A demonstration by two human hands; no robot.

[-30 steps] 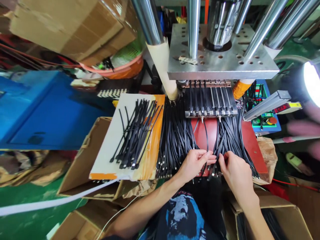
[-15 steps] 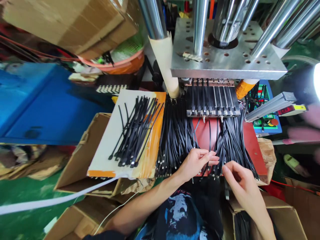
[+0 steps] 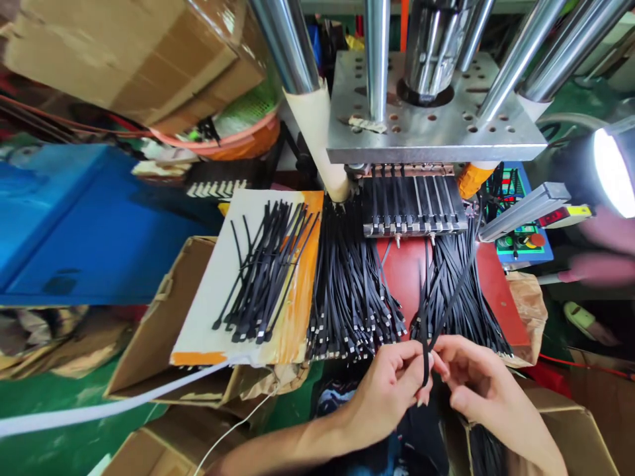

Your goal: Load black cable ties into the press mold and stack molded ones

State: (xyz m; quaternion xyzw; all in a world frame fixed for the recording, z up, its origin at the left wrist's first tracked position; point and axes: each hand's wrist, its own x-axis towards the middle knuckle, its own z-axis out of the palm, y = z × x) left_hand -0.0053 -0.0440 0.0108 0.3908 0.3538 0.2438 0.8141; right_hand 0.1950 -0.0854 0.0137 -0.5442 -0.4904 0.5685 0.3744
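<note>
While the left hand [image 3: 394,380] pinches a black cable [image 3: 425,365], the right hand [image 3: 483,380] curls beside it, its grip unclear.

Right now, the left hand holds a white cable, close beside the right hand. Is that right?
Wrong colour: the head view shows that the cable in the left hand is black. It is held close beside the right hand.

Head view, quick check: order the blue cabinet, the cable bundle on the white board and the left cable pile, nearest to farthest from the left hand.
From the left hand:
1. Left cable pile: just ahead and slightly left.
2. Cable bundle: farther left, on the white board.
3. Blue cabinet: far left, beyond the board.
</note>
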